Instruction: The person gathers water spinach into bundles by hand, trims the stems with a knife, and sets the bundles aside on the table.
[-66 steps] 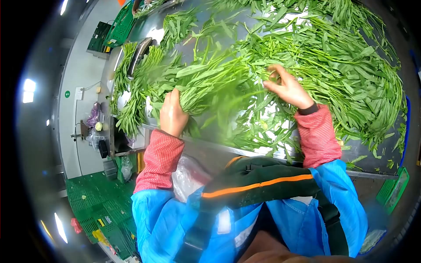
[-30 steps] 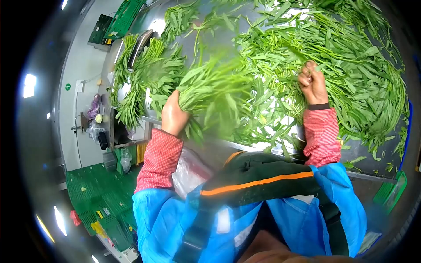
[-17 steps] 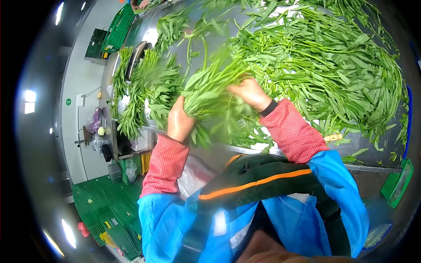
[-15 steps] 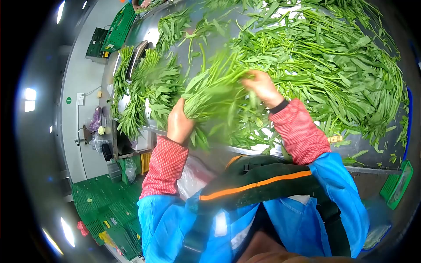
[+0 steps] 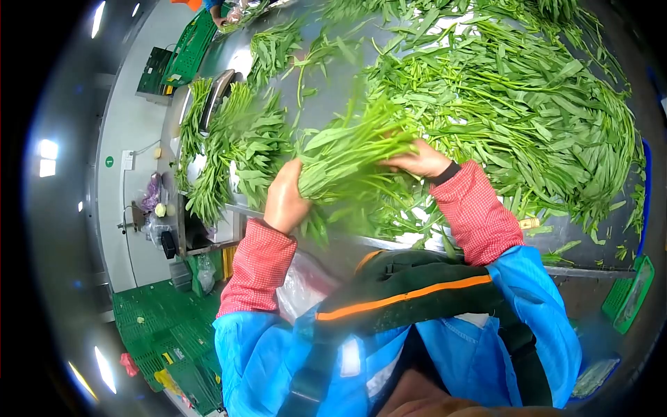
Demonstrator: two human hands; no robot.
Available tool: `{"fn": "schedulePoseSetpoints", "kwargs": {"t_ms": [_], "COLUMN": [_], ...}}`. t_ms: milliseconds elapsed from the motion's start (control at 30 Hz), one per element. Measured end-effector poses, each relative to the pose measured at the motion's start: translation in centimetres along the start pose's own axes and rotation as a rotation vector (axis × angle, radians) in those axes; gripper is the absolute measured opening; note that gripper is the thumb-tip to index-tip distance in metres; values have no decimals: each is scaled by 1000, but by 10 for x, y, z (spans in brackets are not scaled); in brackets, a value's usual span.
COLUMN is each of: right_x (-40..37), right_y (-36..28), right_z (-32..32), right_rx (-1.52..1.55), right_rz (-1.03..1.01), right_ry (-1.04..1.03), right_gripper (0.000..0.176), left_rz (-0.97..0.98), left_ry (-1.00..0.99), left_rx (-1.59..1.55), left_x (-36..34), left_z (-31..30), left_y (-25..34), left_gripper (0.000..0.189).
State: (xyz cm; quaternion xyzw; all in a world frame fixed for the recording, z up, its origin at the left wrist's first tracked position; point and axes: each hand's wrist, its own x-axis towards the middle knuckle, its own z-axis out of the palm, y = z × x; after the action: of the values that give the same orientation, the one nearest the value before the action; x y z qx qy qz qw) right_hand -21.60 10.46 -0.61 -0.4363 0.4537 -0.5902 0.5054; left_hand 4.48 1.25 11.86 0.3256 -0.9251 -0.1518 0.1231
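A bunch of water spinach (image 5: 347,156), long green stems with narrow leaves, is held level above the near side of the metal table. My left hand (image 5: 286,197) is closed around its leafy end. At the stem end, my right hand (image 5: 420,160) is closed on the bunch, its fingertips partly hidden behind the stems. A large heap of loose water spinach (image 5: 514,104) covers the table on the right, just beyond my right hand. Sorted bunches (image 5: 257,132) lie left of my left hand, beside a metal-edged device (image 5: 217,97).
Green crates (image 5: 167,320) are stacked on the floor at lower left, and another green crate (image 5: 191,45) stands at the far left. A co-worker's hand (image 5: 219,15) shows at the table's far end. The metal table (image 5: 340,83) has its near edge before my waist.
My right hand has moved slightly down and turned at the stem end. The bunch is gathered more tightly, its stems now pointing up and right. A co-worker's hand shows more at the top left.
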Motion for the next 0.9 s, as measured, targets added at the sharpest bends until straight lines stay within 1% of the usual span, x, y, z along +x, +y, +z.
{"fn": "schedulePoseSetpoints", "kwargs": {"t_ms": [67, 100, 133, 167, 200, 267, 333, 367, 400, 467, 533, 567, 633, 667, 700, 733, 767, 800, 900], "right_x": [2, -1, -2, -10, -16, -20, -13, -10, -6, 0, -1, 4, 10, 9, 3, -1, -3, -4, -7], "right_y": [0, -11, -11, -11, -16, -29, -34, -45, -41, -38, -45, -40, -13, -9, -9, -3, 8, 20, 52], "right_z": [-2, -17, -34, -55, -62, -66, -43, -32, -20, -2, 14, 17, 5, 0, -6, -9, -12, -15, -43], "right_rx": [-109, -2, 74, 238, 279, 130, -282, -422, -562, -878, -772, -686, -553, -485, -532, -507, -581, -654, -799], "right_rz": [-65, 176, 178, 156, 99, 205, 77, 128, 123, -155, -154, -197, -165, -147, -123, -94, -180, -267, -135], "right_ry": [154, 289, 431, 458, 427, 248, 115, 17, 46, 134, 115, 107, 272, 348, 424, 417, 444, 472, 686], "right_gripper": [35, 29, 23, 20, 20, 26, 36, 50, 59, 63, 57, 42, 31, 26, 24, 22, 21, 21, 22], "left_rz": [31, 39, 43, 50, 62, 100, 135, 170, 204, 264, 311, 295, 257, 266, 273, 283, 277, 312, 396], "left_ry": [-5, -6, 11, 27, 40, 38, 29, 28, 25, 34, 56, 42, 17, 15, 10, 6, -16, -14, 1], "left_rx": [135, 202, 249, 296, 341, 389, 415, 420, 424, 434, 446, 445, 446, 448, 450, 451, 495, 492, 514], "left_x": [-1, -5, -8, -11, -12, -13, -9, -6, -4, -1, 0, 0, -2, -4, -7, -9, -10, -10, -10], "left_z": [-4, -6, -9, -11, -12, -11, -10, -10, -10, -7, -3, -4, -8, -10, -11, -11, -9, -5, -1], "left_y": [-4, -7, -10, -14, -17, -17, -11, -6, 0, 5, 7, 7, 6, 7, 8, 9, 12, 14, 16], "left_gripper": [49, 50, 51, 52, 52, 51, 50, 50, 50, 50, 51, 51, 51, 50, 49, 49, 47, 46, 44]}}
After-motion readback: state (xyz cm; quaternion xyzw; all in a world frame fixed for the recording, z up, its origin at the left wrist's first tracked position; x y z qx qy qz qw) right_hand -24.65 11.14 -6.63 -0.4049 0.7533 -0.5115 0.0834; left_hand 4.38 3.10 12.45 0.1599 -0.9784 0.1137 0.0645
